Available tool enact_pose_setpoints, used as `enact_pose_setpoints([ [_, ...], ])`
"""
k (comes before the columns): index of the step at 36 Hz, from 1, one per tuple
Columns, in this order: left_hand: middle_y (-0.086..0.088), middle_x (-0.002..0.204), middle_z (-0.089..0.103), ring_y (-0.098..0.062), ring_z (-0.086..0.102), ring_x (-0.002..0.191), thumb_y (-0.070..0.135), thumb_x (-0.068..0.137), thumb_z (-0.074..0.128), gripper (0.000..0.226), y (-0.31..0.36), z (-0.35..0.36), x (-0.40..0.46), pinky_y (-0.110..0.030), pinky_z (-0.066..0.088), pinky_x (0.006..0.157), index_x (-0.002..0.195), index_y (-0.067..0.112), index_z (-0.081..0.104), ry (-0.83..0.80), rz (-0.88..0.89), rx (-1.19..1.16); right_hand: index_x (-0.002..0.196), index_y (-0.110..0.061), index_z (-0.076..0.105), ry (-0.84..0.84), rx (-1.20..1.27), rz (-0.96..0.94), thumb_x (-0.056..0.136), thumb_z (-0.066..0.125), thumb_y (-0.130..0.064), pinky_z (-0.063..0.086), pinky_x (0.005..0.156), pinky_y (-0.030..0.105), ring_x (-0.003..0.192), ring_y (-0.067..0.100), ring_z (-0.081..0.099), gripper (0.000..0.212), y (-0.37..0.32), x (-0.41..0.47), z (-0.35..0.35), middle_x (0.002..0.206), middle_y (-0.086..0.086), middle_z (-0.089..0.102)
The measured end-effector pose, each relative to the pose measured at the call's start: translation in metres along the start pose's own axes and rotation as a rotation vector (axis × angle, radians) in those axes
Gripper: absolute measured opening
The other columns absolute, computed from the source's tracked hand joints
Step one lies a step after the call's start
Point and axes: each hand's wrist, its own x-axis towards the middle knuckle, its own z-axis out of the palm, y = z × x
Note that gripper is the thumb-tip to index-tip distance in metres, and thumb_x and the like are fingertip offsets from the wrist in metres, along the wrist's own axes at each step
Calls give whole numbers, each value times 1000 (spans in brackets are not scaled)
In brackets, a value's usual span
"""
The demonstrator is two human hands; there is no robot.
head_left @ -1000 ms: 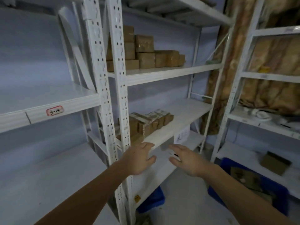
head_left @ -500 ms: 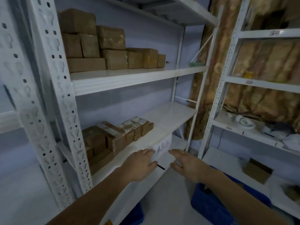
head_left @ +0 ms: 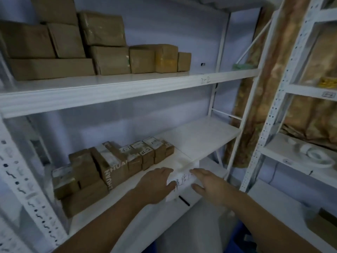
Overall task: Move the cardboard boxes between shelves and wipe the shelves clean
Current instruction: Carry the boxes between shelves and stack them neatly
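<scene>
I see two bare forearms, no sleeves, left hand [head_left: 155, 187] and right hand [head_left: 209, 187] both without gloves.

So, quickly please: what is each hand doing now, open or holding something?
Left hand: open, fingers straight, holding nothing, near the paper label.
Right hand: open, fingers straight, holding nothing.

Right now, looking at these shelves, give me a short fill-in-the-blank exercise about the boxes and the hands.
1. Both hands, left hand and right hand, hold ____.
2. The box printed HUAN sits on the ____ of the two box shelves.
3. The handwritten paper sign hangs between the two ____.

Missing words: nothing; lower; hands
</scene>
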Motion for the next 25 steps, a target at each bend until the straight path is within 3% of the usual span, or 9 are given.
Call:
enact_pose_setpoints([
  [8, 4, 163, 35, -15, 36, 146, 53, 106, 37, 61, 21, 4, 46, -24, 23, 116, 160, 24, 30, 26, -194, 5, 161, -25, 23, -76, 7, -184, 106, 45, -46, 26, 122, 33, 149, 11, 27, 63, 53, 73, -20, 167, -6, 24],
  [12, -1, 155, 47, -21, 46, 137, 56, 105, 34, 60, 14, -1, 60, -33, 36, 112, 157, 25, 36, 20, -305, 30, 162, -24, 21, -111, 5, -261, 106, 43, -47, 23, 123, 32, 151, 12, 22, 64, 57, 108, -25, 168, -6, 20],
  [17, -1, 147, 53, -24, 51, 132, 57, 104, 34, 55, -12, -3, 78, -35, 41, 106, 151, 28, 44, 28, -409, 74, 161, -22, 23, -133, -27, -362, 106, 43, -48, 29, 119, 35, 150, 14, 26, 64, 54, 155, -23, 167, -5, 23],
  [21, 0, 144, 56, -25, 54, 128, 66, 92, 18, 73, -37, -4, 94, -34, 44, 101, 150, 29, 44, 41, -445, 96, 161, -24, 23, -166, -20, -401, 106, 41, -50, 31, 118, 37, 150, 15, 25, 63, 53, 199, -16, 167, -6, 24],
  [24, -3, 146, 54, -27, 53, 129, 57, 98, 29, 63, -64, -3, 114, -35, 42, 99, 151, 26, 42, 30, -449, 110, 158, -25, 27, -174, -26, -419, 105, 42, -51, 37, 113, 36, 145, 16, 35, 62, 53, 236, -9, 165, -6, 26],
  [25, -4, 149, 52, -27, 51, 132, 61, 95, 24, 69, -71, -4, 121, -36, 42, 101, 152, 25, 40, 24, -451, 122, 158, -25, 28, -182, -24, -421, 104, 43, -51, 38, 112, 36, 144, 17, 37, 61, 53, 248, -8, 164, -8, 26],
])
